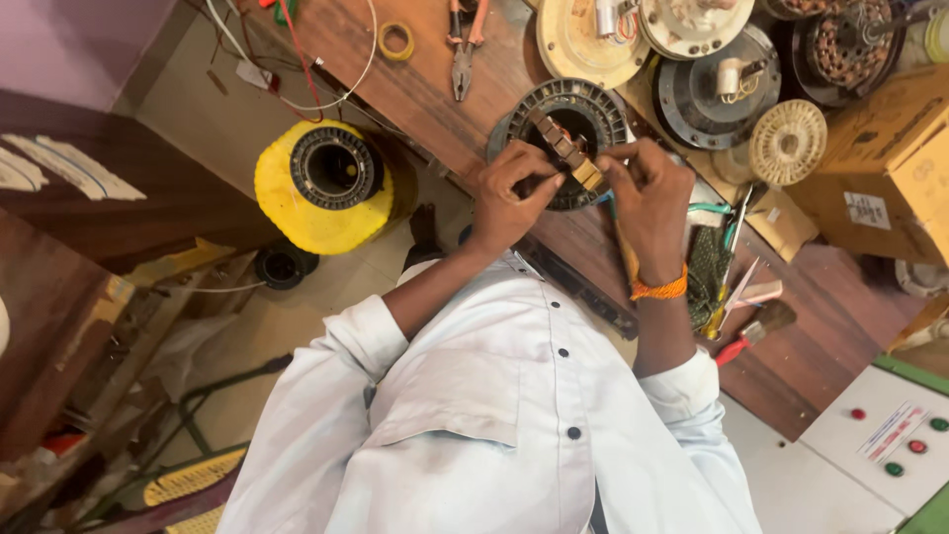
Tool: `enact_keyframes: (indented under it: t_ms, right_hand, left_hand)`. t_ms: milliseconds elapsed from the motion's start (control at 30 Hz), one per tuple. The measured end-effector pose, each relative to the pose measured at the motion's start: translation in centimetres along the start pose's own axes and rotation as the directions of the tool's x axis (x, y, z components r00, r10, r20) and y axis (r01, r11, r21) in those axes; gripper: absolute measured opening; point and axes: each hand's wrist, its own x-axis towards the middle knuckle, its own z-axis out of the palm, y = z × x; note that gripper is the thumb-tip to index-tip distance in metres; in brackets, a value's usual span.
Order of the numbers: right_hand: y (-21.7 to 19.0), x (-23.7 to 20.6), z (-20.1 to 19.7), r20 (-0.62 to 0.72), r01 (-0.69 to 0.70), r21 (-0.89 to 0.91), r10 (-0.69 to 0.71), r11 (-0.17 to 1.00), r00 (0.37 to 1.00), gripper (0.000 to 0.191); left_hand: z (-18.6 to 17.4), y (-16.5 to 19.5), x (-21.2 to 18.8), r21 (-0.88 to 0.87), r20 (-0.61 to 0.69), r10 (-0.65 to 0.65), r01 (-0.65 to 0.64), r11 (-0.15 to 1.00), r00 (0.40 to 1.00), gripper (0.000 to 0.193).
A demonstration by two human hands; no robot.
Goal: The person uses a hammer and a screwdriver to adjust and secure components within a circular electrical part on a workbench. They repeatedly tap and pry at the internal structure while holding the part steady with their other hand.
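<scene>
Just above the middle of the frame, between my fingertips, I see a short strip of brass-coloured rectangular blocks [566, 150] running diagonally across the dark, ring-shaped slotted metal stator [559, 133] that lies on the brown wooden bench [415, 84]. My left hand [509, 198] pinches the strip's lower end from the left, fingers curled tight on it; my right hand [647, 193] grasps the same end from the right, thumb and forefinger closed on the last block. The strip's upper end rests over the stator's open centre. The stator looks ribbed and matt, the blocks smooth and faintly shiny. Both wrists bend inward so the hands nearly meet, forearms rising from rolled white sleeves; an orange thread band [659, 289] circles the right wrist. In the upper centre, red-handled pliers [463, 44] lie beside a yellow tape roll [396, 41]. To the left, a yellow drum with a black ribbed ring [321, 188] stands on the floor.
</scene>
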Motion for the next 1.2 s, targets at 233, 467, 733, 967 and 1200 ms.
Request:
enact_keyframes:
  t_ms: [233,467,733,967,1200]
  right_hand:
    - [2.0,3.8,1.5,0.151,-0.054,0.23,0.019,0.972,0.988,0.007]
    - [4.4,1.9,0.6,0.108,-0.174,0.267,0.15,0.948,0.983,0.01]
    - [4.3,-1.8,-2.3,0.145,-0.252,0.36,0.213,0.898,0.966,0.012]
    - [2.3,-4.4,-0.4,0.029,-0.129,0.284,0.126,0.95,0.992,0.01]
    - [0.6,-4.9,3.8,-0.079,0.258,-0.037,-0.26,0.965,0.962,0.004]
  left_hand:
    - [2.0,0.4,-0.4,0.26,-0.089,-0.043,0.064,0.964,0.995,0.016]
    - [-0.1,0.7,1.2,0.465,0.19,0.492,-0.519,0.717,0.85,0.06]
    - [-1.4,2.1,7.5,0.306,0.718,0.275,-0.645,0.7,0.64,0.079]
    - [-1.4,1.8,8.8,0.218,0.713,0.302,-0.61,0.762,0.632,0.067]
    - [-3.1,0.6,4.4,0.214,0.6,0.552,-0.781,0.587,0.579,0.042]
